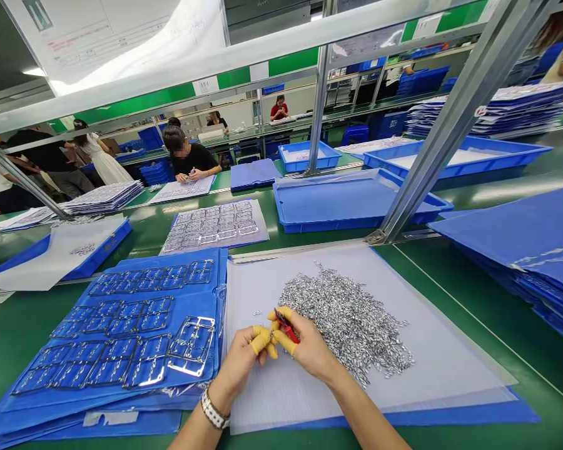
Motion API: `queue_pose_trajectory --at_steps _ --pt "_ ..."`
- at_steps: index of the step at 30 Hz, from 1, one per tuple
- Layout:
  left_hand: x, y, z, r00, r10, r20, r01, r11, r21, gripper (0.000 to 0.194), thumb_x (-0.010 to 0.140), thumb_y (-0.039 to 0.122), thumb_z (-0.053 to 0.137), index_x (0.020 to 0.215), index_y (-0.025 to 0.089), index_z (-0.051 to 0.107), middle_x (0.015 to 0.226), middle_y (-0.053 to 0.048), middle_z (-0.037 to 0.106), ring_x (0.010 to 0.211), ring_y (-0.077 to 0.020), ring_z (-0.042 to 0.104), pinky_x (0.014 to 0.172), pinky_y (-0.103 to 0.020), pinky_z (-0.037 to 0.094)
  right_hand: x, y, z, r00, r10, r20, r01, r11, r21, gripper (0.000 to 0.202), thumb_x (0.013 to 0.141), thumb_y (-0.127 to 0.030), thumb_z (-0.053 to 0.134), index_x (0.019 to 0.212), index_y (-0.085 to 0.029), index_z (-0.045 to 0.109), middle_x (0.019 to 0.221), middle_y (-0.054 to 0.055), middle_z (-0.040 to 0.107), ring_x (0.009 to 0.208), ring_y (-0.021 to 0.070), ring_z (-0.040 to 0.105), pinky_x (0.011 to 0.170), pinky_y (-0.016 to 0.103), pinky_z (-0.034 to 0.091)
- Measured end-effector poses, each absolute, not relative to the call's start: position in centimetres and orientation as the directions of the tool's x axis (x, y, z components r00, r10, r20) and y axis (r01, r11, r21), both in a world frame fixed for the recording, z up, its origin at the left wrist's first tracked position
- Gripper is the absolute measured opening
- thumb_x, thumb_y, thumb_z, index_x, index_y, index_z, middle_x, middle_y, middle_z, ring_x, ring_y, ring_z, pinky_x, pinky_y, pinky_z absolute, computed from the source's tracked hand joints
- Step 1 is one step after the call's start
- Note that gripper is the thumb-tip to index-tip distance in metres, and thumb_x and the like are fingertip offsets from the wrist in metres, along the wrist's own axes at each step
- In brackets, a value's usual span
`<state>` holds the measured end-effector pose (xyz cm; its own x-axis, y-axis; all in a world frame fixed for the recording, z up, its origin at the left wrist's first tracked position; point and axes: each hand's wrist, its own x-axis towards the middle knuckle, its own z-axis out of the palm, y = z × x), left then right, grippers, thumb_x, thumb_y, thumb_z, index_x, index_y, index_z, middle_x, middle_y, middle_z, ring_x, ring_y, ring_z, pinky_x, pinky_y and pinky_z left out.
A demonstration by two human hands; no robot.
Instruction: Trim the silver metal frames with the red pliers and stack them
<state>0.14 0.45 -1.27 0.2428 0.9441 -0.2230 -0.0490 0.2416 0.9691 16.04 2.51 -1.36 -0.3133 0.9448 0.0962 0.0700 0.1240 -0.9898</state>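
A green workbench (pixel 558 419) is seen at four o'clock, its gloss streaked by reflected light towards three. It is spanned by a metal frame (pixel 263 44), with a slanting post (pixel 469 112) set at two o'clock and an upright post (pixel 317 106) just past twelve. Farther off, a pale wall (pixel 241 107) is seen at eleven, shelving (pixel 356 72) at one. A ceiling light (pixel 35 72) is glimpsed at ten.

A red-handled tool (pixel 289 332) is held tilted near a loose heap of small silvery pieces (pixel 347 319).
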Motion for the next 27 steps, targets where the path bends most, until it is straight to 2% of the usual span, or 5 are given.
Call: queue_pose_trajectory --at_steps 3,7,14,21,27 --pt "0.3 0.7 -1.5 0.210 0.944 -0.254 -0.121 0.283 0.952 0.036 0.073 0.048 0.067 0.075 0.012 0.061 0.062 -0.001 0.061 0.047 -0.0058 0.035 0.051 -0.022 0.023 16.0 2.7 -1.6 -0.304 0.946 0.114 0.062 0.139 -0.988 0.026 0.079 -0.028 0.055 0.104 -0.022 0.057 0.084 0.002 0.062 0.075 0.0146 0.057 0.068 0.028 0.046" --pt "0.5 1.0 -1.6 0.162 0.951 -0.262 -0.138 0.285 0.949 0.042 0.074 0.054 0.063 0.083 0.012 0.062 0.063 0.001 0.057 0.046 -0.0045 0.030 0.049 -0.022 0.021 15.9 3.3 -1.8 -0.231 0.969 0.088 0.073 0.107 -0.992 0.024 0.081 -0.032 0.053 0.102 -0.022 0.057 0.081 0.000 0.060 0.072 0.0145 0.056 0.067 0.028 0.046" --pt "0.7 1.3 -2.3 0.054 0.976 -0.210 -0.014 0.211 0.977 0.045 0.074 0.057 0.061 0.081 0.013 0.063 0.062 0.000 0.058 0.044 -0.0054 0.031 0.045 -0.022 0.019 16.3 3.4 -2.2 -0.149 0.988 0.036 0.120 0.054 -0.991 0.027 0.078 -0.038 0.058 0.099 -0.021 0.059 0.073 -0.001 0.057 0.066 0.0149 0.054 0.062 0.029 0.045" --pt "1.0 0.8 -2.2 0.034 0.996 -0.083 0.168 0.077 0.983 0.030 0.080 0.044 0.057 0.079 0.016 0.067 0.065 -0.001 0.062 0.058 -0.0123 0.050 0.055 -0.023 0.035 16.2 3.2 -2.8 -0.150 0.989 0.018 0.107 0.035 -0.994 0.031 0.076 -0.040 0.059 0.101 -0.021 0.059 0.080 0.000 0.060 0.071 0.0159 0.057 0.068 0.030 0.047" --pt "0.9 -0.3 -1.1 0.077 0.997 0.027 0.299 -0.049 0.953 0.023 0.083 0.030 0.052 0.071 0.017 0.067 0.068 -0.003 0.064 0.063 -0.0143 0.054 0.060 -0.025 0.038 15.6 2.5 -1.8 -0.194 0.981 0.003 0.060 0.015 -0.998 0.031 0.072 -0.044 0.063 0.093 -0.021 0.061 0.080 0.001 0.061 0.072 0.0166 0.057 0.068 0.030 0.047"
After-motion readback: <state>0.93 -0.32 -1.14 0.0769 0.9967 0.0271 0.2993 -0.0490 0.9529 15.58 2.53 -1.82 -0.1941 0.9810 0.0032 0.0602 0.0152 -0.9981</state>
